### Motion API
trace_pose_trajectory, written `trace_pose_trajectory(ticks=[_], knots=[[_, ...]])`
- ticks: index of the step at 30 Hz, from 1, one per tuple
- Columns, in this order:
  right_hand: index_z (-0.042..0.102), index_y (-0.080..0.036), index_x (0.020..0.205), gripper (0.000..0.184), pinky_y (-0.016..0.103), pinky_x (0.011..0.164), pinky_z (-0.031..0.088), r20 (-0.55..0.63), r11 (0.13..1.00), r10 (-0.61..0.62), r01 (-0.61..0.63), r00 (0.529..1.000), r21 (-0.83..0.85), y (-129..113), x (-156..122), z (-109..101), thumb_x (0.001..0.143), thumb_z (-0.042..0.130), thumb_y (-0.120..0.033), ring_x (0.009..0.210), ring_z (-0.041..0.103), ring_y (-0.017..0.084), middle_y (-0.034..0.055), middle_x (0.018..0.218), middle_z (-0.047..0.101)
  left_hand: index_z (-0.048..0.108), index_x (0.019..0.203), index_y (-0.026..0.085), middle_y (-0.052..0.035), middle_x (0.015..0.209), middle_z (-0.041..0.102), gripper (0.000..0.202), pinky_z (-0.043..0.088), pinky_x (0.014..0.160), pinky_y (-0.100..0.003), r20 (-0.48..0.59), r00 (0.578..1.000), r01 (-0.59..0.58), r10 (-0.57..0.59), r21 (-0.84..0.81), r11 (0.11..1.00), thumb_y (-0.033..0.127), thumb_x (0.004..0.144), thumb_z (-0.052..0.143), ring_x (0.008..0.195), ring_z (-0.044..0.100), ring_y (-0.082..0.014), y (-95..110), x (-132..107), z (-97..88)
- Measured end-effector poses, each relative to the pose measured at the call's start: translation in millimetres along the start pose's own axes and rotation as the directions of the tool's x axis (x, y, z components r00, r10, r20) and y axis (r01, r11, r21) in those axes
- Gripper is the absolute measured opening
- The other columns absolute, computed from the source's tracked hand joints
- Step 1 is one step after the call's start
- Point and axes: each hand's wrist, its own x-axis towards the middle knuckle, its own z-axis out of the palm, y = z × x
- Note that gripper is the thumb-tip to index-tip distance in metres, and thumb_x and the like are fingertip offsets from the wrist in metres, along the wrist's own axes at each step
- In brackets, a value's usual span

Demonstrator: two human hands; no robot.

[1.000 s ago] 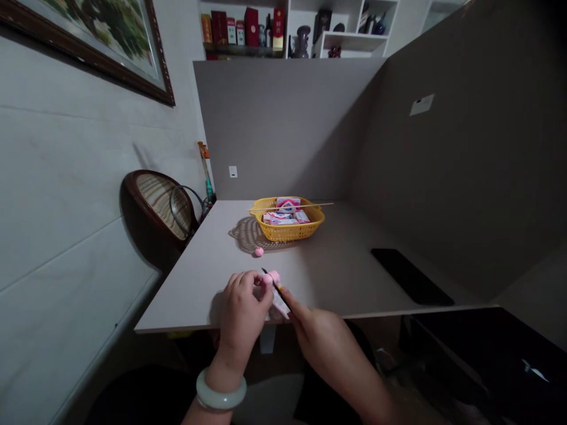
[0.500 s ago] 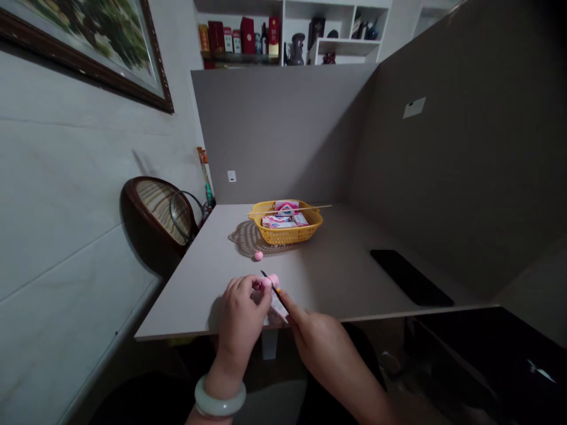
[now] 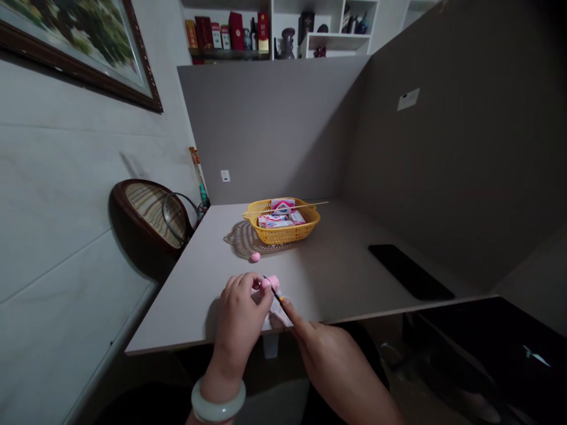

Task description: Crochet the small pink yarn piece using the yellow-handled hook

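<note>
Scene slides left, grip unchanged

Tabletop and shelves have slid a little left in the head view, while the hands sit almost where they were. Nearest, a pale green jade bangle [image 3: 218, 401] circles the left wrist. The left hand [image 3: 241, 321] is closed, its curled fingers [image 3: 241, 284] pinching a soft pink clay lump [image 3: 272, 283] above the table. The right hand [image 3: 336, 372] is closed too, its extended index finger [image 3: 287, 310] lying along a thin black stick with a yellow band [image 3: 277, 294], whose tip meets the clay. Crumpled white paper [image 3: 277, 319] lies beneath both hands.

Farther off, a small pink clay ball [image 3: 256, 256] rests on the pale grey table [image 3: 190, 307], just beside a round openwork mat [image 3: 239, 242]. Behind it stands a yellow plastic basket [image 3: 283, 235] holding pink-and-white cardboard boxes [image 3: 274, 221], with a bamboo skewer [image 3: 283, 206] across its rim. Well to the right lies a flat black phone-like slab [image 3: 410, 271].
</note>
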Motion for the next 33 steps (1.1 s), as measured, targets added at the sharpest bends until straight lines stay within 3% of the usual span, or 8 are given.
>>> trace_pose_trajectory(ticks=[6, 13, 20, 26, 33], knots=[[0.038, -0.018, 0.151, 0.065, 0.023, 0.053, 0.047, -0.019, 0.999, 0.007, -0.006, 1.000, 0.045, 5.1, -16.7, -5.8, 0.088, 0.034, -0.006, 0.059, 0.068, 0.018, 0.0059, 0.077, 0.074, 0.058, 0.082, 0.023, -0.0024, 0.083, 0.064, 0.006, 0.046, 0.075, -0.034, -0.067, 0.997, -0.038, 0.038, -0.013, 0.999, 0.026, 0.087, 0.060, 0.082, 0.059, -0.0211, -6.7, -4.3, 7.4], [0.035, -0.016, 0.152, 0.067, 0.023, 0.048, 0.040, 0.043, 0.998, 0.035, -0.033, 0.998, -0.057, -3.0, 13.6, -7.1, 0.086, 0.038, -0.004, 0.058, 0.070, 0.020, 0.0072, 0.075, 0.075, 0.058, 0.081, 0.023, -0.0026, 0.081, 0.064, 0.008, 0.046, 0.075, -0.035, -0.090, 0.995, -0.055, 0.053, -0.018, 0.998, 0.027, 0.087, 0.060, 0.082, 0.058, -0.0221, -7.0, -2.8, 8.3], [0.039, -0.016, 0.150, 0.066, 0.024, 0.053, 0.046, 0.027, 1.000, 0.026, -0.026, 0.999, 0.014, 3.2, -16.4, -4.0, 0.086, 0.035, -0.005, 0.064, 0.071, 0.020, 0.0074, 0.081, 0.075, 0.060, 0.084, 0.023, -0.0029, 0.084, 0.066, 0.010, 0.046, 0.073, -0.032, -0.051, 0.999, 0.010, -0.012, -0.047, 0.999, 0.031, 0.089, 0.058, 0.083, 0.060, -0.0219, -11.0, -2.6, 9.1], [0.043, -0.015, 0.148, 0.062, 0.023, 0.052, 0.047, -0.034, 0.999, 0.023, -0.021, 0.999, 0.041, -0.1, -10.5, -7.3, 0.087, 0.036, -0.007, 0.062, 0.071, 0.020, 0.0075, 0.079, 0.076, 0.059, 0.086, 0.023, -0.0026, 0.086, 0.066, 0.004, 0.046, 0.076, -0.034, -0.053, 0.998, -0.025, 0.026, 0.017, 1.000, 0.026, 0.087, 0.060, 0.085, 0.060, -0.0218, -8.7, -2.6, 6.7], [0.046, -0.021, 0.146, 0.060, 0.022, 0.055, 0.048, -0.059, 0.996, 0.042, -0.037, 0.997, 0.083, 7.8, -19.6, -18.1, 0.088, 0.036, -0.007, 0.066, 0.072, 0.018, 0.0045, 0.084, 0.076, 0.063, 0.090, 0.023, -0.0042, 0.089, 0.067, 0.015, 0.048, 0.075, -0.033, -0.045, 0.999, 0.019, -0.021, -0.033, 0.999, 0.037, 0.090, 0.057, 0.086, 0.062, -0.0224, -11.5, -3.3, 8.0]])
